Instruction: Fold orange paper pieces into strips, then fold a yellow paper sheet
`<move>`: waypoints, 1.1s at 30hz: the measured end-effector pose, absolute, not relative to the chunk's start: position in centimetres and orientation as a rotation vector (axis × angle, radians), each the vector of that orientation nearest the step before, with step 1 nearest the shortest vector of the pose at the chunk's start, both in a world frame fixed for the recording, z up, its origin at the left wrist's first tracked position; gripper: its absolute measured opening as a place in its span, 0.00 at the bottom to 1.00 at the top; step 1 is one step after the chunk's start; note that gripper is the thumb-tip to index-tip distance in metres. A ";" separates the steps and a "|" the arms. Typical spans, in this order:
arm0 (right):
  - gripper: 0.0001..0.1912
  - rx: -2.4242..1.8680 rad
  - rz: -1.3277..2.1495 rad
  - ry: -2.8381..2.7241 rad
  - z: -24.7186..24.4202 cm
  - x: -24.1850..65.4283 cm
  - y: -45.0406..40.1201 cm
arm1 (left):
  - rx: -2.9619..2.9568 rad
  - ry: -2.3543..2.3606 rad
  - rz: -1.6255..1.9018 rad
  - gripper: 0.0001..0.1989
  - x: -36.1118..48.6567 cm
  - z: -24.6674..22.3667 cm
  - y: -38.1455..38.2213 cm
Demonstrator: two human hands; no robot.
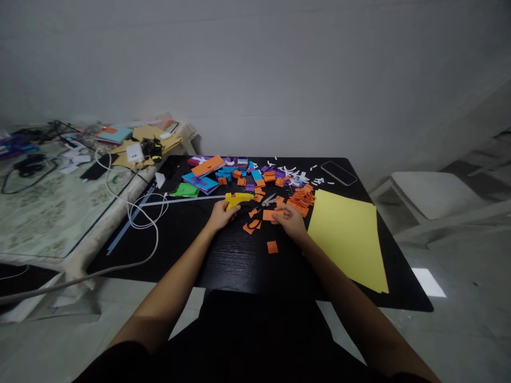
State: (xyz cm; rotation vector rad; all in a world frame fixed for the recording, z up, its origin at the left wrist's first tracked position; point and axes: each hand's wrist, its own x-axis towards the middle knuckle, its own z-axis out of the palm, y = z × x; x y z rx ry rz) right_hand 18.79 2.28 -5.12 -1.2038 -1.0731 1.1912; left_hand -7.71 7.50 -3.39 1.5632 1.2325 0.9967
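Gripping left hand (220, 215): fingers curled closed round a yellow plastic glue gun (240, 198) above the table.
Right hand (292, 221): fingertips pinched nearly together on an orange paper rectangle (270, 215), beside metal scissors (269, 200).
Paper already cut: small orange pieces (302, 197) heaped beyond the right hand; blue and orange folded packets (202, 182) farther left.
Paper still whole: large yellow sheets (347, 234); a flat orange square (272, 247) lies nearer the body, apart from both hands.
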 end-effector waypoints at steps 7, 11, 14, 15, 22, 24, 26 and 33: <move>0.22 -1.203 1.191 -1.082 -5.0 18.9 2.5 | 1.529 1.205 1.005 0.15 -7.6 -2.9 7.6; 0.21 -1.196 1.192 -1.084 -5.0 18.9 2.5 | 1.500 1.195 1.001 0.15 -7.6 -2.8 7.6; 0.20 -1.187 1.194 -1.082 -5.1 18.8 2.5 | 1.481 1.189 0.994 0.15 -7.7 -2.8 7.7; 0.21 -1.184 1.195 -1.081 -5.1 18.8 2.5 | 1.475 1.186 0.990 0.15 -7.8 -2.9 7.7; 0.22 -1.164 1.205 -1.088 -5.0 18.8 2.5 | 1.450 1.154 0.957 0.16 -7.9 -2.7 7.9; 0.21 -1.160 1.204 -1.091 -5.0 18.8 2.5 | 1.445 1.140 0.946 0.16 -7.9 -2.5 7.9; 0.21 -1.155 1.204 -1.094 -4.9 18.8 2.5 | 1.439 1.125 0.934 0.17 -7.9 -2.3 7.9; 0.22 -1.144 1.210 -1.091 -4.9 18.7 2.6 | 1.425 1.095 0.911 0.17 -8.0 -1.8 7.9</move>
